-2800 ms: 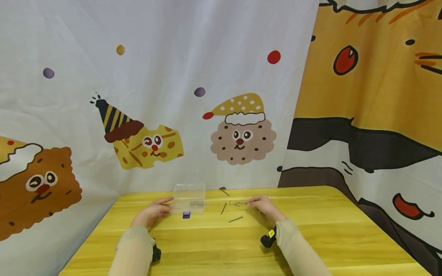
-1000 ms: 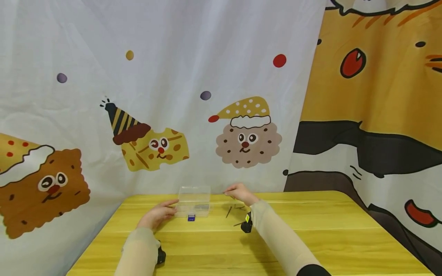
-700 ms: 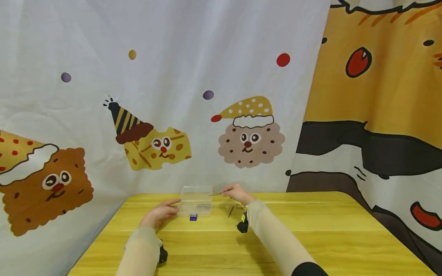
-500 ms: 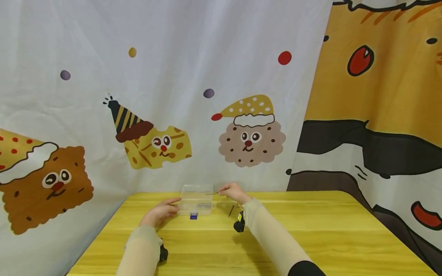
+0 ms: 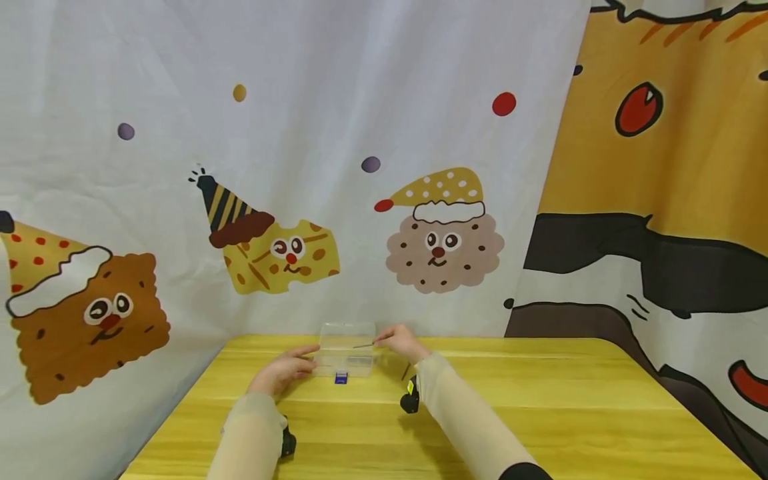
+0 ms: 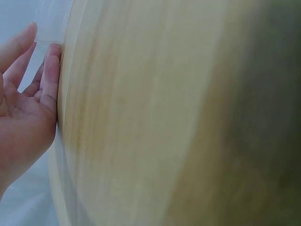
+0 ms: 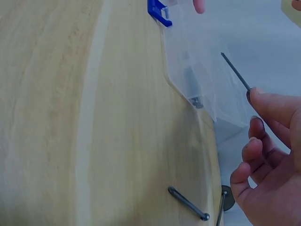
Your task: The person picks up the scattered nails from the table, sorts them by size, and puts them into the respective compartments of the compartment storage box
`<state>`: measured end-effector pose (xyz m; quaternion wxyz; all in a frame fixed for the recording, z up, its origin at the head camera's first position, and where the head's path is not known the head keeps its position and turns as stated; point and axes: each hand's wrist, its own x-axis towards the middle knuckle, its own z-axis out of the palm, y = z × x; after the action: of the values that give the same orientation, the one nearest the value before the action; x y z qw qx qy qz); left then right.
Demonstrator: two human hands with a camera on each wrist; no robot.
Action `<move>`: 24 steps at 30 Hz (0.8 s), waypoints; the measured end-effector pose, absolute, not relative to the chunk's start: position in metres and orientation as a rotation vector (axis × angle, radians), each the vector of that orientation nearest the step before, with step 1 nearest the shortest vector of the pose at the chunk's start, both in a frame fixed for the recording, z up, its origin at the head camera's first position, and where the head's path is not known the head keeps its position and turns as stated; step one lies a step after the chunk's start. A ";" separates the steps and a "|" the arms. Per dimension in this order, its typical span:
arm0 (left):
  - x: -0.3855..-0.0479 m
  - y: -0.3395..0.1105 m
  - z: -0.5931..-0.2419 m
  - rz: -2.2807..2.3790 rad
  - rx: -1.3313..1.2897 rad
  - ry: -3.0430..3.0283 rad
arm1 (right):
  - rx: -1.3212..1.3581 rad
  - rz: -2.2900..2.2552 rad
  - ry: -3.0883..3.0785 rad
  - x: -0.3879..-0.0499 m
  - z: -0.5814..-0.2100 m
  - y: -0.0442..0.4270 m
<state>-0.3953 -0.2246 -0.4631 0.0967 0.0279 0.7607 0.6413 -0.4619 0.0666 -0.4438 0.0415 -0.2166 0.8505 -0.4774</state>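
Observation:
My right hand [image 5: 405, 343] pinches a thin dark nail [image 7: 235, 70] between thumb and forefinger, its pointed end toward the box. The nail is raised above the right side of a clear plastic box [image 5: 345, 367], in front of the raised lid [image 5: 348, 331]. My left hand [image 5: 285, 372] is at the box's left side, fingers extended and seemingly touching its wall. In the left wrist view, the fingers [image 6: 52, 70] lie loosely along the table's edge beside the box. Something grey [image 7: 196, 101] is inside the box, too blurred to identify.
A blue latch [image 7: 159, 12] juts from the box's front. On the wooden table [image 5: 360, 427], right of the box, lies a dark nail [image 7: 188, 203]. A piece with a wide round head [image 7: 229, 197] is near it. A cartoon curtain [image 5: 288, 167] hangs directly behind the table.
My right hand has come left from the loose nails to the box, bringing the pinched nail in front of the lid. My left hand has stayed at the box's left side.

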 end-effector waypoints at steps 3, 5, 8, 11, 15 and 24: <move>-0.394 -0.224 -0.464 1.897 0.093 2.258 | -0.711 -1.437 2.617 -0.461 -0.447 0.063; -0.394 -0.224 -0.465 1.898 0.091 2.257 | -0.727 -1.416 2.627 -0.461 -0.449 0.060; -0.393 -0.225 -0.465 1.888 0.091 2.259 | -0.737 -1.383 2.635 -0.459 -0.451 0.055; -0.391 -0.225 -0.466 1.871 0.099 2.261 | -0.741 -1.367 2.641 -0.456 -0.452 0.052; -0.390 -0.226 -0.468 1.878 0.086 2.256 | -0.740 -1.340 2.658 -0.453 -0.451 0.049; -0.396 -0.223 -0.466 1.917 0.053 2.258 | -0.684 -1.273 2.702 -0.454 -0.450 0.042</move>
<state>-0.3956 -0.2226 -0.4655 0.0896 0.0179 0.7592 0.6445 -0.4542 0.0419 -0.4503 0.0387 -0.2230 0.8811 -0.4152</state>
